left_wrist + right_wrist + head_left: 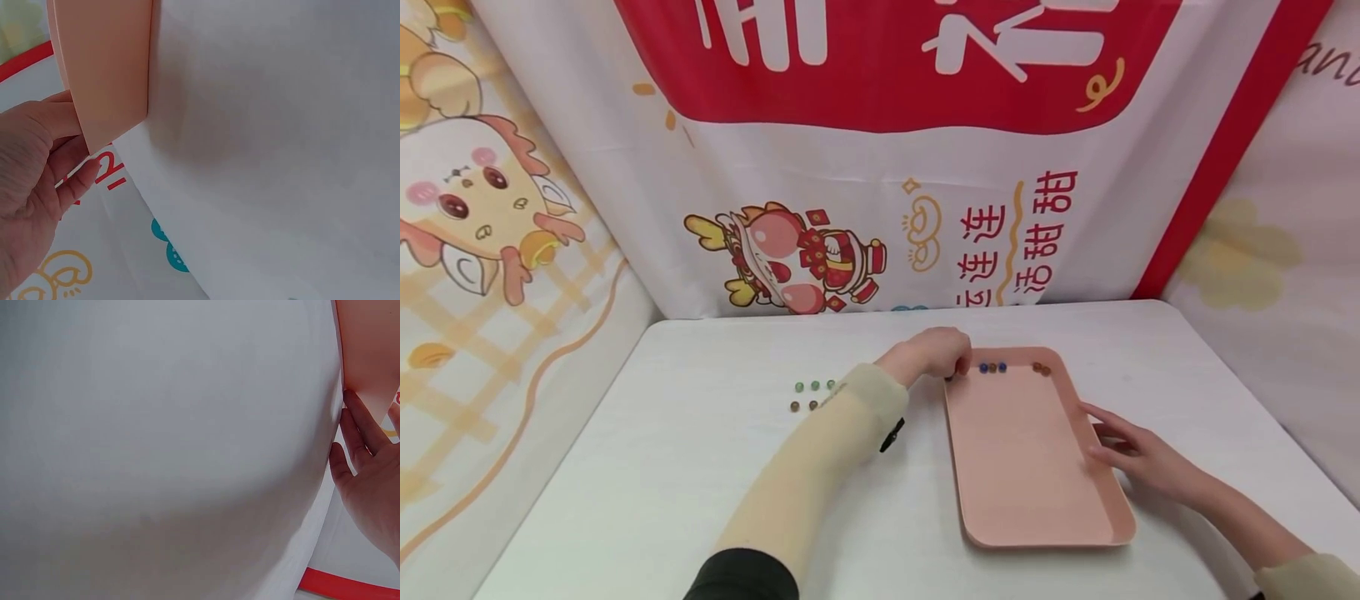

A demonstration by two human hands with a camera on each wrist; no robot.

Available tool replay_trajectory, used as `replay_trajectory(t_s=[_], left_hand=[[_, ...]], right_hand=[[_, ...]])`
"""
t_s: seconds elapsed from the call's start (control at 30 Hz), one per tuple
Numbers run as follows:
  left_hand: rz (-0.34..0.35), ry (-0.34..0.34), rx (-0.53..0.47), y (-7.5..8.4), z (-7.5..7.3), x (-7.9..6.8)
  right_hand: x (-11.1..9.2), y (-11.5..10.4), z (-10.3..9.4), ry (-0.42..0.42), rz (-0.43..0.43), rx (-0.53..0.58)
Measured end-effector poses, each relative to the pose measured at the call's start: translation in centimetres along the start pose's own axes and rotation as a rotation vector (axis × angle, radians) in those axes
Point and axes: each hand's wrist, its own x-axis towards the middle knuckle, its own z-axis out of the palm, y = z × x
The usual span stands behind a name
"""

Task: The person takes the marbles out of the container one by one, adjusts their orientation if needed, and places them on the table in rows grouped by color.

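Observation:
A pink tray (1030, 467) lies on the white table. My left hand (934, 352) reaches over its far left corner with curled fingers. A small dark marble (949, 377) shows right at those fingertips; most of it is hidden by the hand. In the left wrist view the index finger passes behind the tray wall (109, 75), while other fingers stay outside. Fairly straight fingers of my right hand (1138, 458) rest against the tray's right side. Along the far end inside sit a blue, brown, blue row of marbles (992, 367) and two brown marbles (1041, 369).
Left of the tray, green marbles (816, 385) form a row on the table (700, 467), with brown marbles (794, 407) in a nearer row. My left sleeve (820, 450) covers the right end of these rows. A printed cloth (865, 167) hangs behind the table.

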Motion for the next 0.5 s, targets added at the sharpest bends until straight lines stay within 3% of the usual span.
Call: replay_trajectory(t_s=[0.5], left_hand=[[0.044,0.026,0.041,-0.16,0.23,-0.03]], right_hand=[[-0.08,0.08,0.11,0.013,-0.026,-0.016]])
